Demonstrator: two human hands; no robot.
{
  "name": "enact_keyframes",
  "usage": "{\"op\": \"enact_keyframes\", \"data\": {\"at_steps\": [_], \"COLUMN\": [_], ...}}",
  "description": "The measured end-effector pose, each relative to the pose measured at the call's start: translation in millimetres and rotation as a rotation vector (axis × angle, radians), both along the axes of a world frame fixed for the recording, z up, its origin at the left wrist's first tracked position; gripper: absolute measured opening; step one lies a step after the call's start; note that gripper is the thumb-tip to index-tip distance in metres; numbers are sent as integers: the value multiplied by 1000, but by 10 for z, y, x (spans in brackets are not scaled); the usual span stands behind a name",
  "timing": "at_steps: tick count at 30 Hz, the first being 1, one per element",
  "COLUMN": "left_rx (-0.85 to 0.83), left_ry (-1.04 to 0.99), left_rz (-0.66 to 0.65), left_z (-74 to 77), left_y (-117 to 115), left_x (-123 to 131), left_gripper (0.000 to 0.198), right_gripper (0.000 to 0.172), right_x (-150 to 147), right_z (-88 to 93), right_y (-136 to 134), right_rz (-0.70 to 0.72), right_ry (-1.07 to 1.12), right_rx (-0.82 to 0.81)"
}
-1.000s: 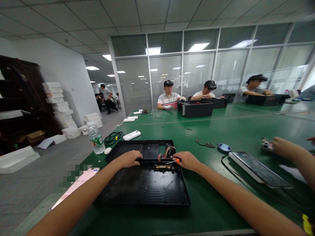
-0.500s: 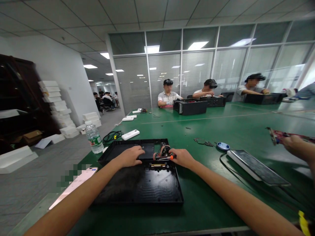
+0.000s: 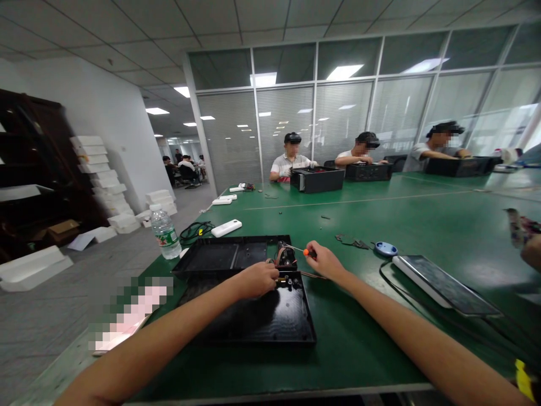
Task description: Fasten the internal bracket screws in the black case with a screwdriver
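My right hand [image 3: 324, 262] is wrapped round the orange-and-black handle of a screwdriver [image 3: 306, 252], whose thin shaft points left over the bundle of wires [image 3: 279, 256]. My left hand [image 3: 260, 279] reaches across the case with its fingers drawn in narrow, right by those wires; from here I can't tell whether they pinch one.

The black case lies open near the left edge of the green surface [image 3: 380, 211]. I see its far shell [image 3: 211, 255] with the wires in its right-hand corner, and its near shell [image 3: 270, 318] toward the near edge. A small brass piece [image 3: 282, 280] sits at the near shell's far edge, just beside my left fingertips.

Along the surface's left edge I have a water bottle [image 3: 164, 234] standing upright and, closer to the near left corner, a pink phone [image 3: 137, 316], partly blurred out. A white device [image 3: 226, 228] lies beyond the far shell, next to a coiled black cable [image 3: 195, 231].

To the right of my right hand are a round blue dish [image 3: 386, 248] and a dark-screened phone [image 3: 448, 286]. At the right border of my view, a co-worker's hand [image 3: 532, 254] is beside a circuit board [image 3: 516, 228], blurred.
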State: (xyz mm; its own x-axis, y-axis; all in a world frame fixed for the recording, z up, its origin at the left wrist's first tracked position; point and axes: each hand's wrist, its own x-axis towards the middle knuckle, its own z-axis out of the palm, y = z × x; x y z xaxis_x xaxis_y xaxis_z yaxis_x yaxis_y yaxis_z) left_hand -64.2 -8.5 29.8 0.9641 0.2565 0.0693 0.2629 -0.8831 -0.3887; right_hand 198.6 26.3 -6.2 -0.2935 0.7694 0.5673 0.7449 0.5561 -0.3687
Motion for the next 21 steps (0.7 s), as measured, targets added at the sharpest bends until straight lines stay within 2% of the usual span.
{"op": "enact_keyframes", "data": {"at_steps": [6, 13, 17, 21], "left_rx": [130, 215, 190, 110], "left_ry": [34, 19, -26, -190], "left_rz": [-98, -169, -190, -203], "left_z": [-44, 5, 12, 1], "left_y": [-54, -60, -26, 43], "left_x": [1, -28, -9, 126], "left_gripper": [17, 18, 21, 23], "right_gripper": [8, 6, 6, 6], "right_x": [-69, -35, -10, -18], "right_z": [19, 26, 19, -31], "right_y": [-48, -56, -31, 42], "right_rz": [42, 53, 58, -15], "right_ry": [-43, -62, -62, -33], "right_rx": [50, 41, 31, -2]}}
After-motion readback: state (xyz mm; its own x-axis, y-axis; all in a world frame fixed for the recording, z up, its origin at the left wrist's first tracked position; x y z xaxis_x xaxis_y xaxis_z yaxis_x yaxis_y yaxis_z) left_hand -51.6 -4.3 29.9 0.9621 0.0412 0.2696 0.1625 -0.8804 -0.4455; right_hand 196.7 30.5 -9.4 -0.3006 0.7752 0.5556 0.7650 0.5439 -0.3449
